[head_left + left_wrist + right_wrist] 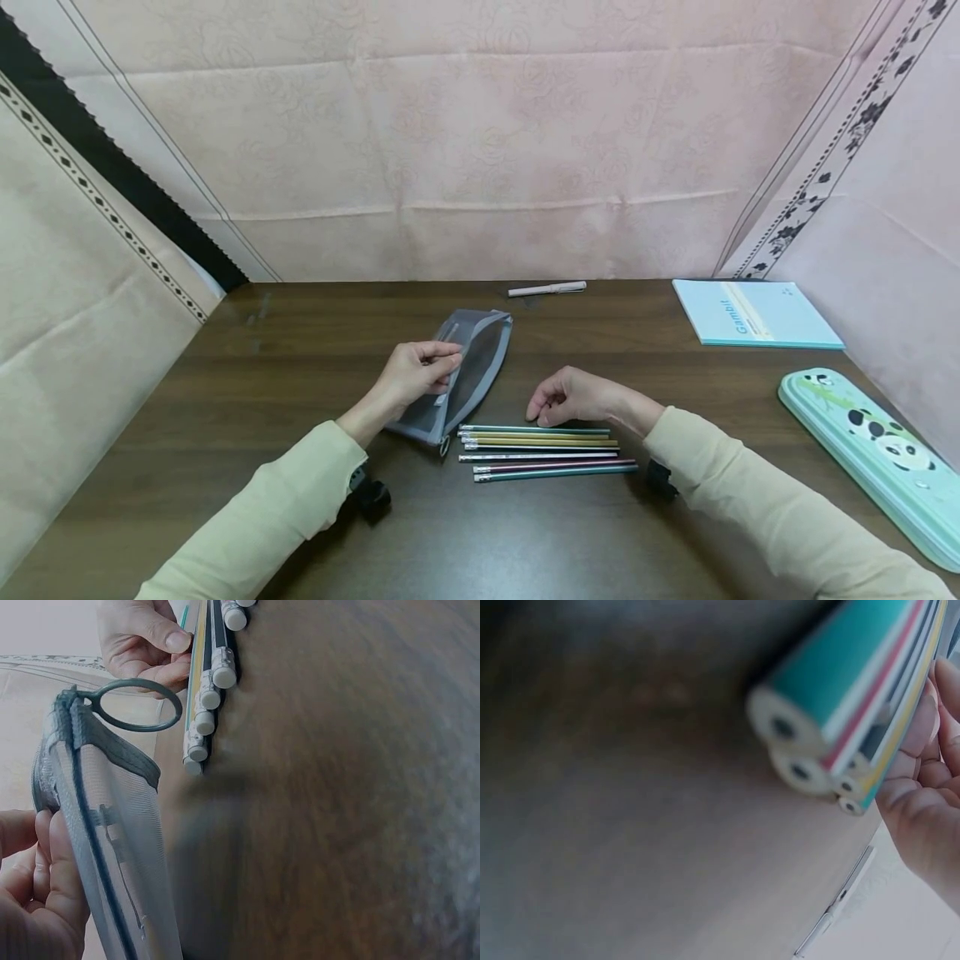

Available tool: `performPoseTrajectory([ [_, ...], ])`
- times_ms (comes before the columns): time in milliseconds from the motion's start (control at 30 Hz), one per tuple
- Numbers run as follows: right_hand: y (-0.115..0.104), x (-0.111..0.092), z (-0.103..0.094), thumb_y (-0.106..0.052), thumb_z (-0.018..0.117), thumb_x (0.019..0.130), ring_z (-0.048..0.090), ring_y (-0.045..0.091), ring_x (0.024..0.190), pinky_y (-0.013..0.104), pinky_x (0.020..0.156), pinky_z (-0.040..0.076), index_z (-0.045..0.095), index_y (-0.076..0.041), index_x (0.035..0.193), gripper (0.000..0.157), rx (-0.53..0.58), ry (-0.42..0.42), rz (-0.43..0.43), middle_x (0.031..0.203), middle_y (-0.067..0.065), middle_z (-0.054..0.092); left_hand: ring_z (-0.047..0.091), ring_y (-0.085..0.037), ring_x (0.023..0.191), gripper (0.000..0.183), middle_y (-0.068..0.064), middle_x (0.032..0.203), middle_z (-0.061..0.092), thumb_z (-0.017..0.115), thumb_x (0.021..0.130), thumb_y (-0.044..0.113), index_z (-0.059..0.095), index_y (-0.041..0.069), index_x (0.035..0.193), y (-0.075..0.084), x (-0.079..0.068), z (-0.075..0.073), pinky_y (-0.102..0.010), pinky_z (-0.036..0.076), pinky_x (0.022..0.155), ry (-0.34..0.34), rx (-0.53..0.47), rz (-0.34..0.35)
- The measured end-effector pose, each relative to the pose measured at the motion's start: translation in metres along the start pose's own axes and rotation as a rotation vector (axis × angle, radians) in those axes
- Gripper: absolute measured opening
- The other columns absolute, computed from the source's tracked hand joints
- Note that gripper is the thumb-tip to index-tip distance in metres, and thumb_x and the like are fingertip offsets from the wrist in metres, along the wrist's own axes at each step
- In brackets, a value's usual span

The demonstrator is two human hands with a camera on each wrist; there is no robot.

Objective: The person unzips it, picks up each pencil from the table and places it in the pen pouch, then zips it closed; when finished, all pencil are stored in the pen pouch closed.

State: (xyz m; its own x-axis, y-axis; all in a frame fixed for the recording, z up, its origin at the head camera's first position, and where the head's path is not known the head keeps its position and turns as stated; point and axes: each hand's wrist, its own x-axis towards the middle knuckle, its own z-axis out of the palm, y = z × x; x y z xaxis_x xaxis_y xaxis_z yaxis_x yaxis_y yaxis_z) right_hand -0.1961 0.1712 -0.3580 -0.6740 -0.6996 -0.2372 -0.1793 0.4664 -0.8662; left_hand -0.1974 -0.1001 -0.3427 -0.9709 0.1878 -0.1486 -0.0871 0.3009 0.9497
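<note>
My left hand (423,369) pinches one side of a grey mesh zip pouch (416,425), its mouth gaping toward the right. A ring pull (139,705) hangs at the pouch's near corner. Something thin shows through the mesh, its kind unclear. Just right of the pouch lies a row of several pencils (547,457), their white eraser ends toward the pouch. With curled fingers and thumb, my right hand (573,396) pinches at the farthest green pencil (592,431); the fingertips' contact is partly hidden.
A white pen (547,289) lies at the table's back edge. At the right are a light blue booklet (757,312) and a mint pencil case (862,458) with pandas. Cloth hangs (480,150) behind the dark wooden table (300,350).
</note>
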Motion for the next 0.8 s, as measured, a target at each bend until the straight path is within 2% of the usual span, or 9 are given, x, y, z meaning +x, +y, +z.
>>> performPoseTrajectory([
  [300,-0.0016,0.0001,0.0037,0.003,0.062,0.086,0.048,0.010,0.065,0.020,0.060,0.042,0.067,0.006,0.094,0.010,-0.041,0.017,-0.021,0.081,0.009,0.064,0.057,-0.009,0.067,0.029,-0.011,0.099,0.067,0.062,0.092,0.014,0.064,0.003,0.119,-0.0015,-0.0004,-0.0005,-0.022,0.054,0.064,0.002,0.001,0.001],
  [533,-0.0040,0.0011,0.0065,0.003,0.064,0.083,0.045,0.010,0.063,0.019,0.057,0.040,0.068,0.004,0.090,0.008,-0.053,0.040,-0.013,0.075,0.003,0.062,0.057,-0.006,0.066,0.030,-0.021,0.111,0.064,0.059,0.093,0.013,0.062,0.001,0.121,-0.0021,-0.0005,-0.0003,-0.020,0.053,0.063,-0.026,-0.011,0.023],
  [800,-0.0051,0.0006,0.0080,0.004,0.064,0.083,0.045,0.008,0.063,0.019,0.057,0.040,0.068,0.004,0.088,0.006,-0.073,0.040,-0.029,0.071,-0.001,0.058,0.057,-0.006,0.066,0.030,-0.021,0.111,0.065,0.059,0.093,0.013,0.062,0.001,0.121,-0.0010,-0.0003,0.0001,-0.020,0.053,0.062,-0.028,-0.009,0.024],
])
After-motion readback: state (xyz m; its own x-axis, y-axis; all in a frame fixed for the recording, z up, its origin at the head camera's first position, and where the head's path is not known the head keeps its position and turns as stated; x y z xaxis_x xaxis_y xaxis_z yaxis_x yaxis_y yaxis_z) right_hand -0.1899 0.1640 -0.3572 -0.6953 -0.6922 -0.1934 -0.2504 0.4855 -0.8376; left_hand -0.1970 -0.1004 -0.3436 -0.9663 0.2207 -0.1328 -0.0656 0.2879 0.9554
